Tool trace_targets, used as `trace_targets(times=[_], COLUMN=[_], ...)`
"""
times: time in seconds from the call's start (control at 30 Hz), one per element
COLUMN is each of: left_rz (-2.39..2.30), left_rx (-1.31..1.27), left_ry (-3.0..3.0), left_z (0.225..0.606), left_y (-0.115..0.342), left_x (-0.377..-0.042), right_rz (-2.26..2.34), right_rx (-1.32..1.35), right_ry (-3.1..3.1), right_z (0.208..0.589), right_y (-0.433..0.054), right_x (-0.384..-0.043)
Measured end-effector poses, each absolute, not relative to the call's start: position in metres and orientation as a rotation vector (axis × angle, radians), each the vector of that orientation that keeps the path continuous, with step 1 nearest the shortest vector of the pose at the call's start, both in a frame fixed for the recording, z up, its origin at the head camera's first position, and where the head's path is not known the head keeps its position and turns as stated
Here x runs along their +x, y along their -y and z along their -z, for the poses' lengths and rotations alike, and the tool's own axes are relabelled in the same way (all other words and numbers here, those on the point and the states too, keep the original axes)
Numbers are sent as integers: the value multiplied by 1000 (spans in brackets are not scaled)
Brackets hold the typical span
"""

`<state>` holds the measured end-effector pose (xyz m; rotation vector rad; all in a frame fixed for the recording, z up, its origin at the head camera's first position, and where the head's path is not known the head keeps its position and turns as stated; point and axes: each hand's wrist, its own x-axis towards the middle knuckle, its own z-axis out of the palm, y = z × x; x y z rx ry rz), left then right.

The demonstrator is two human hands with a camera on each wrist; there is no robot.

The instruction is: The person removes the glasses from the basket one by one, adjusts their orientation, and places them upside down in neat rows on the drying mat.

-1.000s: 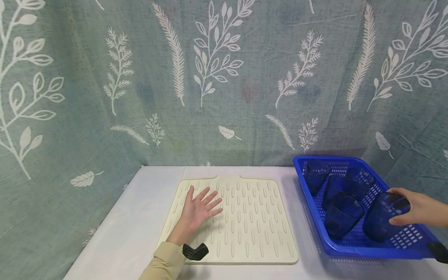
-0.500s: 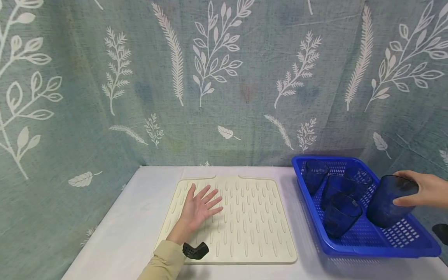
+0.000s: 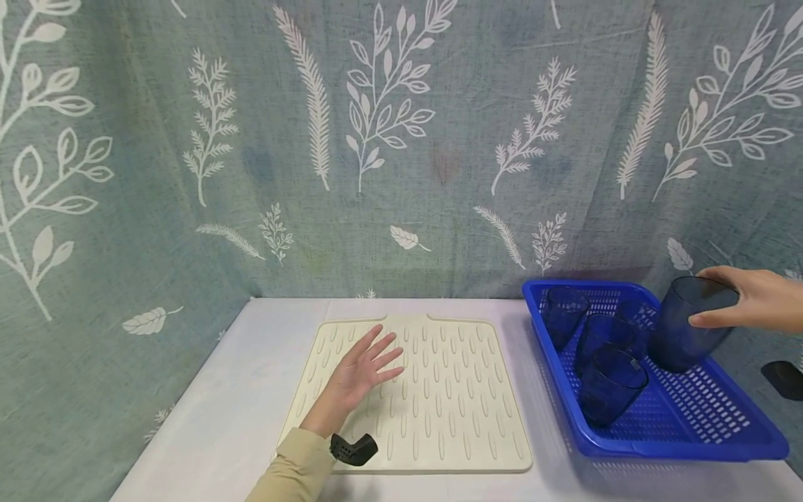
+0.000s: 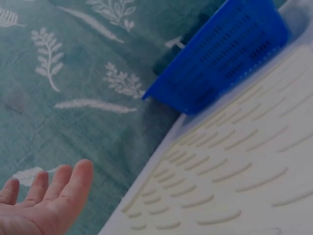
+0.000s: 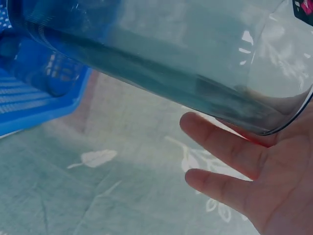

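On the right, my right hand (image 3: 746,300) grips a clear drinking glass (image 3: 686,324) near its rim, thumb on the near side. The glass is tilted and raised at the right part of a blue plastic basket (image 3: 746,425). In the right wrist view the same glass (image 5: 161,54) spans the top, and two fingers (image 5: 220,142) stretch out below it. Several other glasses stand in the basket, among them a front glass (image 3: 611,387) and a back-left glass (image 3: 564,314). My left hand (image 3: 360,373) hovers palm up over a cream ridged mat (image 3: 464,418), fingers spread, holding nothing.
A white tabletop (image 3: 194,411) lies under the mat and basket. Patterned grey-green cloth (image 3: 439,209) hangs along the back and both sides, close behind the basket. In the left wrist view the basket (image 4: 230,58) stands beyond the mat's edge.
My right hand has lifted the glass up and toward the back of the basket from its front right area. My left hand has turned slightly, staying over the mat.
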<state>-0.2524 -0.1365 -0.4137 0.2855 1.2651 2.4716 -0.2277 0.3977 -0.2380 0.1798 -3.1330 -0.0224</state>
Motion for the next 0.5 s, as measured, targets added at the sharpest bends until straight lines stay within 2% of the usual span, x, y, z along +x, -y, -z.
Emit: trace_targets(times=[0.5], left_rz=[-2447], left_rx=[383], left_ry=[-1255], left_z=[396], left_y=[124], left_x=[-263], right_rz=[-52], right_rx=[274], right_ry=[3106], right_z=[215], right_y=[-362], right_x=[-238])
